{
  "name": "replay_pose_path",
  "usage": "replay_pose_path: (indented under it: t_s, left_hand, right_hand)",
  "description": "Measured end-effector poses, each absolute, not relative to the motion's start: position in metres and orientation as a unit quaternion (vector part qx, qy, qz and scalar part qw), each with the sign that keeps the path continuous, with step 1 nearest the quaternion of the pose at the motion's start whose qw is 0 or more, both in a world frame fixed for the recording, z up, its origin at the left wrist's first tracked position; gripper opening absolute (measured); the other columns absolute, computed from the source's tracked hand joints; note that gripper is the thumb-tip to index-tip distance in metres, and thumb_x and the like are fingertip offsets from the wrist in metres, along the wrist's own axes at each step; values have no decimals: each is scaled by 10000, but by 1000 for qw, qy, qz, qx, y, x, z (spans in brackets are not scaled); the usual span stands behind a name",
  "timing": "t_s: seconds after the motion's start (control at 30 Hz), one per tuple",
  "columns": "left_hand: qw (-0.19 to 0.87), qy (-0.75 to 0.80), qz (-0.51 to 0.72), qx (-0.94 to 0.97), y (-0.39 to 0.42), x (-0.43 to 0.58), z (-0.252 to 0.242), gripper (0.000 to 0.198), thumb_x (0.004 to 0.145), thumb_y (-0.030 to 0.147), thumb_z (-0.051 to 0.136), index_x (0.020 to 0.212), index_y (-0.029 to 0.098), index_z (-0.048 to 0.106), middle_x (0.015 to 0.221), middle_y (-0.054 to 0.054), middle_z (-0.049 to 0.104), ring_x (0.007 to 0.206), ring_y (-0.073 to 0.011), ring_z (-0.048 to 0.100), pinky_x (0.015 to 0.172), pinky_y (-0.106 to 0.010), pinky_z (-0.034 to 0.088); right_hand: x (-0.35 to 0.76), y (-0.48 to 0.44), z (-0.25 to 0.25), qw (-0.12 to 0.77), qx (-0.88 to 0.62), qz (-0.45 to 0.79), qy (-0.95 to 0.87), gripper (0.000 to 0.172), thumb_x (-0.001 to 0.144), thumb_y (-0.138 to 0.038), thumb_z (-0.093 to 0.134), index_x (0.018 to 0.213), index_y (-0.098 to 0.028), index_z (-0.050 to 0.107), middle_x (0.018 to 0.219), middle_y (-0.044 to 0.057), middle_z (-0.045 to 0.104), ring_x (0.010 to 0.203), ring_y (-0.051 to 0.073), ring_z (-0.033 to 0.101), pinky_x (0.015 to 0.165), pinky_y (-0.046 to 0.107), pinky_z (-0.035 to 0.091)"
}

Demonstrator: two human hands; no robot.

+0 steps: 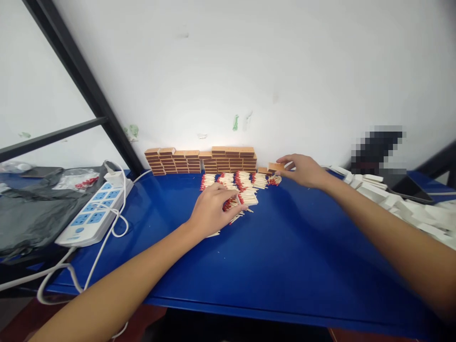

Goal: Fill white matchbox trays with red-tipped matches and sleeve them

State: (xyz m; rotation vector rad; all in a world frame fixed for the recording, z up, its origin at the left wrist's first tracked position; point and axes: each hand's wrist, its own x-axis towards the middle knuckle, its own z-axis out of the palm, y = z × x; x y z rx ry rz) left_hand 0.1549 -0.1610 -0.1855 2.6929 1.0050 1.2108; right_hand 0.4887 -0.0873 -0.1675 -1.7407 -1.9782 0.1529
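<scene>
Red-tipped matches [242, 186] lie in a pile on the blue table [292, 256] near the wall. My left hand [211, 209] rests on the near side of that pile, fingers curled over some matches. My right hand [302, 170] reaches to the far right of the pile and pinches a brown matchbox [276, 166] by its end. Stacks of brown matchboxes [203, 160] stand in rows against the wall behind the matches.
A white power strip [95, 211] with its looped cable lies at the table's left. A dark plastic bag [32, 209] sits further left. White box trays [399, 202] are heaped at the right. A black metal frame [85, 85] slants up at left.
</scene>
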Motion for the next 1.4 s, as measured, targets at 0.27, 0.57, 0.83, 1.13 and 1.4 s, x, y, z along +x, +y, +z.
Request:
replay_pose_path:
  t_s: [0.27,0.57,0.83,1.13,1.4]
  left_hand:
    - [7,316,398,861,-160,153,-185,359,899,488,768,1075,176,769,916,-83,763,903,-236,685,805,-376,583]
    - [3,308,390,868,-160,154,-185,348,893,464,781,1062,160,768,878,-79,753,897,-239,678,804,-381,580]
    - [4,311,392,866,-160,153,-186,372,883,492,781,1074,172,770,902,-79,756,894,-236,683,790,-377,584]
    - [17,300,392,870,-163,155,-187,364,897,475,773,1086,164,769,865,-74,761,885,-235,675,803,-377,580]
    - [15,311,389,867,-161,155,-193,366,893,503,768,1056,176,772,874,-89,756,891,-245,679,807,-388,585]
  right_hand:
    - [475,-48,-180,202,-623,79,-751,346,768,-294,736,1094,-178,742,1039,85,789,874,250,733,759,338,546]
    - [486,-45,-187,234,-607,123,-749,420,751,-377,744,1120,-189,677,905,65,743,872,241,706,792,353,542]
    - [499,-49,-190,276,-590,141,-746,472,723,-465,744,1107,-200,672,948,77,750,916,263,711,842,400,551]
    - [449,-107,-91,277,-530,75,-798,390,836,-553,696,1083,-252,676,1052,71,754,863,254,692,730,384,528]
    - [284,-49,-70,281,-386,43,-878,211,883,-259,715,1050,-206,596,1132,79,716,918,223,620,750,339,449]
